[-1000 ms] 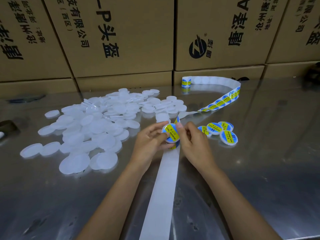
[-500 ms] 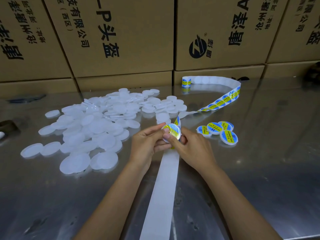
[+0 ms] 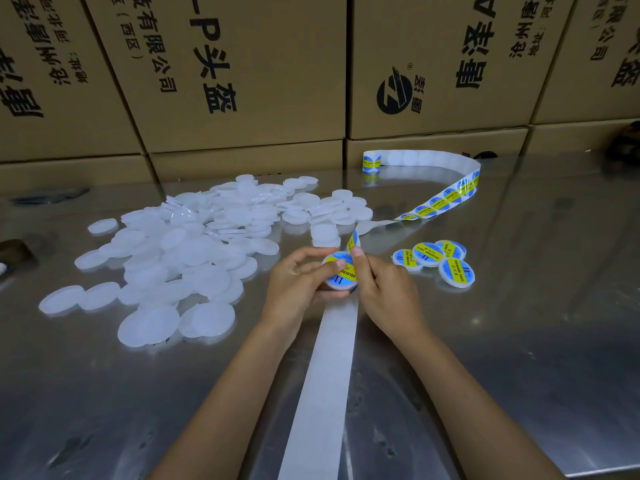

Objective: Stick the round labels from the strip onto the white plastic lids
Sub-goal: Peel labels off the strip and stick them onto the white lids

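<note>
Pressing a round label onto a white lid (image 3: pixel 341 273) above the steel desk (image 3: pixel 519 341), the left hand (image 3: pixel 298 282) grips the lid's rim while the right hand (image 3: pixel 384 292) pinches at its top edge, beside the strip (image 3: pixel 446 197). Uneven pressure could crease the label or set it off-centre; finished lids (image 3: pixel 436 259) lie right.

Both hands' fingers hide much of the held lid (image 3: pixel 341 273).

Both hands, left hand (image 3: pixel 298 278) and right hand (image 3: pixel 384 292), hold a labelled lid (image 3: pixel 341 276) (blue-yellow sticker).
</note>
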A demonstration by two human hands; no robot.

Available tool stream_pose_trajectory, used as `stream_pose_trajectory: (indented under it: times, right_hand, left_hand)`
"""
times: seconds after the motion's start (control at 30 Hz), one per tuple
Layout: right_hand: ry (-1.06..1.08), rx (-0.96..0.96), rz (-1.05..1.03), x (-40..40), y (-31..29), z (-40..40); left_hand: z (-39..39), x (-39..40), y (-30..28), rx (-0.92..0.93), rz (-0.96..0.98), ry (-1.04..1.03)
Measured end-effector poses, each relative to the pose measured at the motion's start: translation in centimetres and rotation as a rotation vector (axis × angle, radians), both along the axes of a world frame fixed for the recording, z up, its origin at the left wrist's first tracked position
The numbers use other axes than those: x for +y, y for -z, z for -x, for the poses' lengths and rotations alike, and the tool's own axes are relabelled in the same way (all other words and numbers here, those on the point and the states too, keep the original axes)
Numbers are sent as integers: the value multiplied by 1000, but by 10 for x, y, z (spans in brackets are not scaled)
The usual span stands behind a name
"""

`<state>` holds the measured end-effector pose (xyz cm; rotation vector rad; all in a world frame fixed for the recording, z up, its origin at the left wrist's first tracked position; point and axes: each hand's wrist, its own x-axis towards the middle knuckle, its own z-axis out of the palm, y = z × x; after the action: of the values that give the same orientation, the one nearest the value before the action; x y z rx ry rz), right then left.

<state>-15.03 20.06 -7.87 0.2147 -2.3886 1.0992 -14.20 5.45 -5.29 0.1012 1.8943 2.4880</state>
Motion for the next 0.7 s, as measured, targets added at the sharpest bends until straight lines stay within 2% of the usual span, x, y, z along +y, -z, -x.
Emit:
stream_pose_trajectory:
  times: [0.13,0.33,0.57,0.7]
  right_hand:
    - [-52,-24,52,-3,-1,1]
    - [-39,-77,-69,-6,3,-1]
    - [89,-126,-66,-1,3,2]
    - [83,-205,-3,-2,5,6]
  left_hand:
    - [1,1,2,37,33,-68]
    - [2,-1,3,42,53,-152]
    - [2,3,3,45,94,-76]
    - [3,3,4,32,54,-10]
